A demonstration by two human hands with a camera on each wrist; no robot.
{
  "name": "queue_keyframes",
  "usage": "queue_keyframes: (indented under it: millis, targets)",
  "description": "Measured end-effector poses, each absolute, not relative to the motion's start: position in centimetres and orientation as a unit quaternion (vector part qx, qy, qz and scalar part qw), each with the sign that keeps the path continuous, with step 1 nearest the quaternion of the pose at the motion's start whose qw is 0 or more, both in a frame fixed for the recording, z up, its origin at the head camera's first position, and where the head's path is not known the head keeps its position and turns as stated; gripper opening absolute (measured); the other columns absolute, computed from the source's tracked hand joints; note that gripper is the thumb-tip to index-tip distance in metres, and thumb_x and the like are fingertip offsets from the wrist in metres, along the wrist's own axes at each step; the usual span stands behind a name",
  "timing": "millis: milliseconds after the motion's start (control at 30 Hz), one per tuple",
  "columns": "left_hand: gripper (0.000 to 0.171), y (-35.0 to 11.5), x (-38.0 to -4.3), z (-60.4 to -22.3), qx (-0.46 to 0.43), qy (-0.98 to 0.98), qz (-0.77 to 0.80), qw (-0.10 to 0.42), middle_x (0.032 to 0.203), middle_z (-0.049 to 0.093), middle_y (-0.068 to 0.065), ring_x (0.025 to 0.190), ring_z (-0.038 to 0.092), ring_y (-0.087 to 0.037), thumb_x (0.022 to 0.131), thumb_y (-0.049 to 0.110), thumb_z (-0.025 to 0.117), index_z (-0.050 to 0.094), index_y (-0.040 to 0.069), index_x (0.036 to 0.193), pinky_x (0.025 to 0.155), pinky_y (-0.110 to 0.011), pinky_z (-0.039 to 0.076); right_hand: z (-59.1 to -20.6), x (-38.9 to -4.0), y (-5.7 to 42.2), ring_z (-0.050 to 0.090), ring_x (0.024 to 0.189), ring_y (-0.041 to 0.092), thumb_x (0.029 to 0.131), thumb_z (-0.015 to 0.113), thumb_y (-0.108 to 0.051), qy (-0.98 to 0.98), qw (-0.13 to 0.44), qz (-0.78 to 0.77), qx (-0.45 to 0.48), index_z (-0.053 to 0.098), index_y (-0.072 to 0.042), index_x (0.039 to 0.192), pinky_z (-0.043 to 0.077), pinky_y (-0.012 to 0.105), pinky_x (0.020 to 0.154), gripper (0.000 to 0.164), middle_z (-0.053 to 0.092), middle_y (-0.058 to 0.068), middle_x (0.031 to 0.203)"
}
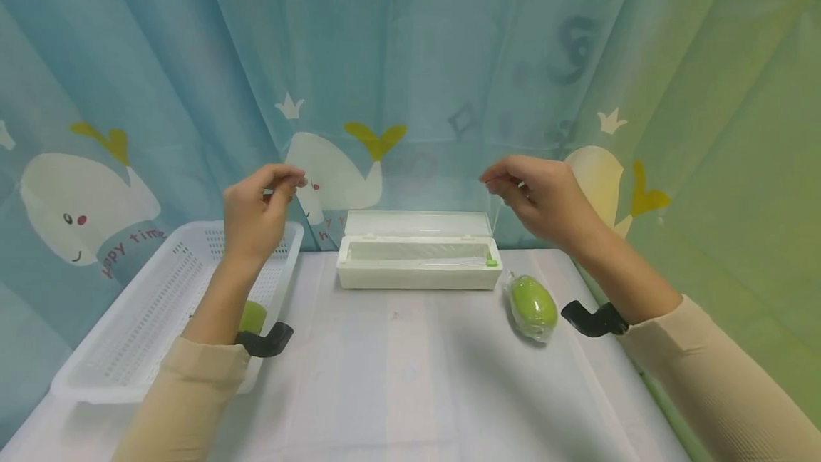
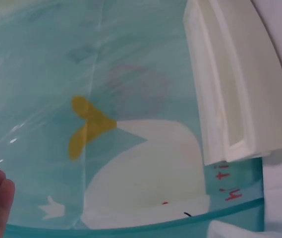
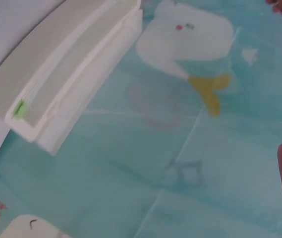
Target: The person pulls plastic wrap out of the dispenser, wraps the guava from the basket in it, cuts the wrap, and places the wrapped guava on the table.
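Note:
Both hands are raised in front of the curtain, level with each other and well apart. A clear sheet of plastic wrap (image 2: 17, 131) stretches between them, showing mostly by its shine. My left hand (image 1: 256, 212) pinches one side with thumb and fingertips, and my right hand (image 1: 541, 194) pinches the other. Below and between them, the white plastic wrap dispenser (image 1: 420, 278) stands on the table with its lid (image 1: 417, 224) tipped back. A green slider (image 1: 491, 261) sits at the right end of its front edge.
Right of the dispenser lies a green fruit (image 1: 534, 305) wrapped in clear film. A white slotted basket (image 1: 96, 396) stands at the left under my left forearm, with another green fruit (image 1: 253, 317) partly hidden by the wrist. A whale-print curtain (image 1: 436, 91) hangs behind.

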State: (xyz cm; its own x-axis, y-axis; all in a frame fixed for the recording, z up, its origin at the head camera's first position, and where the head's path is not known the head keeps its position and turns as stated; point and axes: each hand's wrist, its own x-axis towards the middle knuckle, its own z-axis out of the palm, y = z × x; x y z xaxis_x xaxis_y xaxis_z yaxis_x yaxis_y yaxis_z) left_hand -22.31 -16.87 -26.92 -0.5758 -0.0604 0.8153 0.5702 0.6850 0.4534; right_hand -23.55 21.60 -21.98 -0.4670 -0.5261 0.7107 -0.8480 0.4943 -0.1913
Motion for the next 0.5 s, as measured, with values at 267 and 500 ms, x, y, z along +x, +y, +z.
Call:
queue_keyframes:
  millis: [267,500]
  targets:
    - [0.012,-17.2,-20.7,-27.6,-0.158,-0.807,-0.375,0.428,0.091,0.077,-0.007,0.073,0.061,0.000,0.097,0.008,0.064,0.075,0.005,0.101,0.068,-0.006,0.046,-23.1,-20.4,21.7,0.060,0.064,0.003,0.088,0.066,0.012,-0.803,0.252,0.301,0.448,0.073,-0.009,0.100,0.053,0.016,0.059,0.024,0.070,-0.004,0.085]
    - [0.014,-16.9,-18.3,-28.7,-0.205,-0.799,-0.368,0.430,0.091,0.077,-0.006,0.078,0.062,0.004,0.094,0.000,0.066,0.076,0.006,0.100,0.074,-0.007,0.048,-25.4,-18.8,23.0,0.063,0.063,0.006,0.087,0.065,0.014,-0.807,0.221,0.342,0.428,0.073,-0.010,0.101,0.055,0.018,0.059,0.028,0.070,-0.004,0.085]
